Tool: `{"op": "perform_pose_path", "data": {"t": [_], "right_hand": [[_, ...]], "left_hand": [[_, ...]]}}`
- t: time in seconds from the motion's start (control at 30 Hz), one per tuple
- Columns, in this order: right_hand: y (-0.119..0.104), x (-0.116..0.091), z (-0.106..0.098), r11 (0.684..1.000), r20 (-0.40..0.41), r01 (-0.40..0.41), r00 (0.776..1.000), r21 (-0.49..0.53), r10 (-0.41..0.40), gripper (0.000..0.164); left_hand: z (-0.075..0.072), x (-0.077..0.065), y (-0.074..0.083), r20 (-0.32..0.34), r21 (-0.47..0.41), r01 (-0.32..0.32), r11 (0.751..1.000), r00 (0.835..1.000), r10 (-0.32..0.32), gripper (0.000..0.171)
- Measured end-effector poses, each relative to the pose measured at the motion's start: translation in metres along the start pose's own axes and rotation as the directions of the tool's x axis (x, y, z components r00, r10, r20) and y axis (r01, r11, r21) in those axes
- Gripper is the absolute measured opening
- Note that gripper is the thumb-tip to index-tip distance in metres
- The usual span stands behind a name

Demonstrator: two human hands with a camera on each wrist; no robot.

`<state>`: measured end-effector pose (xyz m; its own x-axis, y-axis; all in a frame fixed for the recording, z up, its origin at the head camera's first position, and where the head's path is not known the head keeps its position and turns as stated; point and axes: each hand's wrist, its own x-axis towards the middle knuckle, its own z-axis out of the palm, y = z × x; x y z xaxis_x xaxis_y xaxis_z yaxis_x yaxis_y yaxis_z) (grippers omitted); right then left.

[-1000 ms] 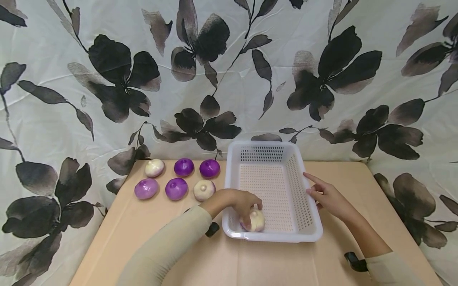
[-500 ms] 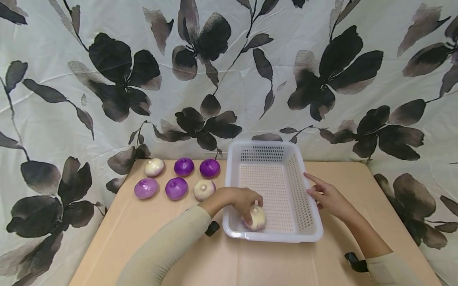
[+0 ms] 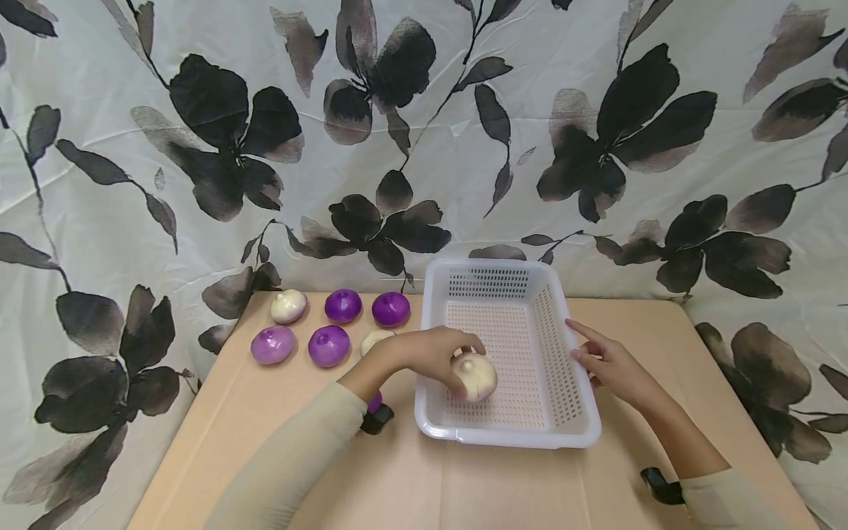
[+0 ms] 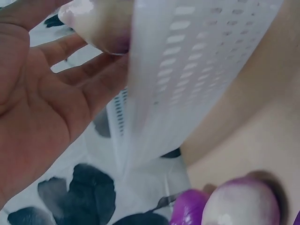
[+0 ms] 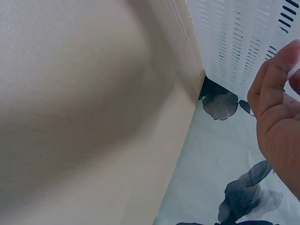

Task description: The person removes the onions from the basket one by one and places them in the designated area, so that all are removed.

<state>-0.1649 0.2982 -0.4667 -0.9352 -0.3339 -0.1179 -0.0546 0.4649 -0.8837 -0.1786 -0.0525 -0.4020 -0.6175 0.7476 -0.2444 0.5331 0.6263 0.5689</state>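
Observation:
My left hand (image 3: 433, 355) grips a whitish onion (image 3: 475, 377) over the near left part of a white perforated plastic basket (image 3: 506, 439). The left wrist view shows this onion (image 4: 101, 26) with its pointed end, purplish lower down, partly hidden by the basket wall (image 4: 178, 70). My right hand (image 3: 612, 366) touches the basket's right rim with its index finger straight and the thumb beside it. In the right wrist view, the right hand (image 5: 279, 108) is beside the slotted outer wall (image 5: 234, 42), other fingers bent.
Left of the basket lie several onions in two rows, including a dark purple onion (image 3: 329, 346), a pale purple onion (image 3: 273, 345) and a whitish onion (image 3: 288, 306). Another purple onion (image 3: 375, 402) shows behind the left wrist. A flowered cloth (image 3: 490, 147) hangs behind the table (image 3: 636, 324).
My left hand has lifted the whitish onion up from the basket floor and tilted it. The right hand stays at the basket rim. The head view has shifted slightly.

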Motion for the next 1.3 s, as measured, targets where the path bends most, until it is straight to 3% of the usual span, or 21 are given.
{"op": "perform_pose_path", "data": {"t": [0.23,0.57,0.83,1.3], "right_hand": [[0.001,0.0,0.0,1.0,-0.003,-0.003,1.0,-0.001,0.003,0.067],[-0.002,0.001,-0.001,1.0,0.012,0.008,1.0,0.02,-0.008,0.065],[0.0,0.003,-0.002,1.0,0.007,-0.003,1.0,0.003,0.003,0.065],[0.002,0.002,-0.003,1.0,-0.004,-0.009,1.0,-0.017,0.009,0.065]], "left_hand": [[-0.013,-0.028,-0.006,-0.115,-0.159,0.005,0.987,0.993,-0.024,0.063],[-0.023,-0.066,-0.015,-0.227,-0.159,-0.003,0.987,0.973,-0.034,0.067],[-0.02,-0.097,-0.032,-0.297,-0.202,0.041,0.979,0.949,-0.101,0.066],[0.0,-0.159,-0.074,-0.349,-0.202,0.158,0.967,0.911,-0.222,0.065]]}}
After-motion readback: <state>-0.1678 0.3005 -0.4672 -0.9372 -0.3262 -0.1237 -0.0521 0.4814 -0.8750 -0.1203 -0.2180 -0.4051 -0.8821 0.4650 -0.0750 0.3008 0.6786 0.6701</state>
